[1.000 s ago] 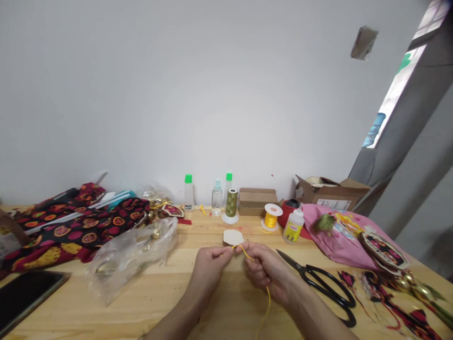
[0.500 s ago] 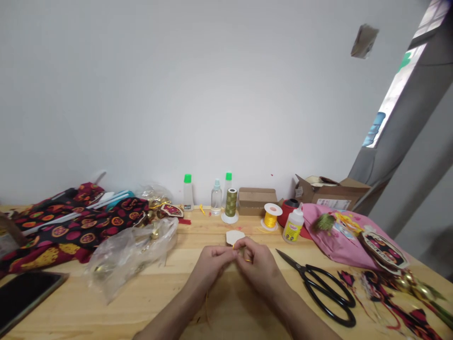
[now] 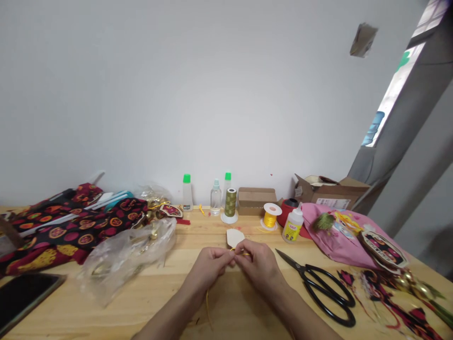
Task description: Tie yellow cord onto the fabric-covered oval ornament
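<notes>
Both hands meet at the middle of the wooden table, fingertips pinched close together. My left hand is closed on a thin yellow cord, whose loose end hangs down below that hand. My right hand pinches the same cord, and a short bit of it shows between its fingers. Just beyond the fingertips is a small pale piece with cut corners, its lower edge at the cord. The fingers hide where the cord meets it.
Black-handled scissors lie right of my right hand, near a glue bottle and a yellow cord spool. A clear plastic bag, patterned fabric and a phone lie left. A pink bag is at right.
The pale piece has tilted and shows more of its face above the fingers. Both hands stay pinched together in nearly the same place.
</notes>
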Demonstrator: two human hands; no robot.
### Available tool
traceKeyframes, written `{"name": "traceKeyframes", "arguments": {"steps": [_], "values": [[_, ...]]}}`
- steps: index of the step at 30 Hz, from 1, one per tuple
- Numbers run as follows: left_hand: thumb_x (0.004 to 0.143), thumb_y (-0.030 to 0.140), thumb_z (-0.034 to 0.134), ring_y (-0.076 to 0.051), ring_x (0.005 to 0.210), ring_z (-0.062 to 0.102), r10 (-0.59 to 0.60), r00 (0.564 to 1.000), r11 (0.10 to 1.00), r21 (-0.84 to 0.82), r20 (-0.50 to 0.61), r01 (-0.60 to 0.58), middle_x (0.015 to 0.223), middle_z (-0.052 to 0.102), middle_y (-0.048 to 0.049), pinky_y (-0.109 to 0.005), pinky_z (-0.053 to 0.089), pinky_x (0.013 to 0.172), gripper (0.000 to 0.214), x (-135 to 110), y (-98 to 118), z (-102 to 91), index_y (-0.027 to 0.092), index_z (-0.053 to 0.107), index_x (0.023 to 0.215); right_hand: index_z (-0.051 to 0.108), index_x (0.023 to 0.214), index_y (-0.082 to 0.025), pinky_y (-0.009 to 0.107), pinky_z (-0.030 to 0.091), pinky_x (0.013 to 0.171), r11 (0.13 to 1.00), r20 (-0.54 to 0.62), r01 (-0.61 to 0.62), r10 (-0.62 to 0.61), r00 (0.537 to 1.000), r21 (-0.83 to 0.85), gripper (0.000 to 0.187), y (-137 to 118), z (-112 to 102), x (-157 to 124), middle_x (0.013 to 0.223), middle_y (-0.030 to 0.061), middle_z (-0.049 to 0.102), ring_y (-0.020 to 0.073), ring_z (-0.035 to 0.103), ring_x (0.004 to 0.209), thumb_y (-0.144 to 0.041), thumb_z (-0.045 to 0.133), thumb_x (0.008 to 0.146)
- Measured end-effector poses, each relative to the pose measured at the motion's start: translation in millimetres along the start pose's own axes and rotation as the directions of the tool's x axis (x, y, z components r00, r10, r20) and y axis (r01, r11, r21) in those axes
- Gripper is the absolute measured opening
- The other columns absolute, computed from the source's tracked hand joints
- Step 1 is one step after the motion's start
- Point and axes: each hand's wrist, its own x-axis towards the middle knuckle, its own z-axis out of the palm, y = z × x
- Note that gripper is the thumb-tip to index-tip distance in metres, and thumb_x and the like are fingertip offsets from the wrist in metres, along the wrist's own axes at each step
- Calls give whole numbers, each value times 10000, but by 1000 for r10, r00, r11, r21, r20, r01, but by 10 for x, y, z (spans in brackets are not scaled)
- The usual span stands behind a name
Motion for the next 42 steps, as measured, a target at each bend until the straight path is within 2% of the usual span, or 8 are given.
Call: {"name": "traceKeyframes", "arguments": {"steps": [5,8,11,19,28,32,38,42], "values": [[598,448,581,-30,319,122,20,999,1000,-19,-46,-21,323,219,128,-195,71,357,325,39,-34,-17,128,573,547,601,642,-194,195,283,494,998,-28,66,-66,997,2,59,38,2,11,580,-22,534,100,439,520,-192,557,681],[577,357,620,-59,359,349,88,994,996,-27,-68,-90,360,411,79,-185,254,392,239,74,-73,2,121,597,543,602,641,-196,200,293,506,997,-28,80,-80,996,0,38,47,0,16,612,-17,534,101,447,535,-193,581,673],[565,240,622,-129,559,539,166,980,985,-26,-110,-169,538,606,15,-219,381,554,148,82,-96,15,130,609,663,596,637,-200,201,303,521,998,-26,69,-70,997,-12,50,50,6,14,635,-13,541,108,468,569,-202,577,683],[637,207,570,-160,631,598,344,926,938,103,-156,-331,629,667,-12,-230,398,580,206,25,-61,-9,177,532,837,607,654,-205,195,305,519,1000,9,20,-20,1000,-20,83,90,48,14,647,-13,549,108,473,588,-148,548,655],[606,283,595,-145,504,544,318,931,939,195,-178,-283,584,655,4,-216,351,493,324,12,-58,3,194,552,915,681,613,-175,210,261,460,954,19,-168,169,985,249,208,104,105,36,538,-9,522,96,390,490,-309,535,674],[602,273,592,-126,461,509,314,941,938,197,-129,-286,572,654,7,-208,326,470,328,10,-72,-11,189,564,918,676,584,-153,209,249,444,895,50,-255,255,966,365,184,143,163,42,486,-11,517,92,370,464,-306,579,615],[571,279,622,-130,472,526,177,979,984,46,-103,-173,495,628,22,-203,327,466,336,30,-69,-2,149,564,875,611,601,-127,200,282,468,727,160,-346,316,935,593,139,70,166,37,528,-3,532,84,389,482,-255,557,604],[593,241,591,-116,455,521,150,985,989,24,-88,-148,514,647,7,-197,325,463,294,30,-56,19,130,535,859,508,605,-152,174,172,396,576,317,-412,263,911,706,100,-35,67,3,472,-59,364,52,236,413,-242,476,634]]}}
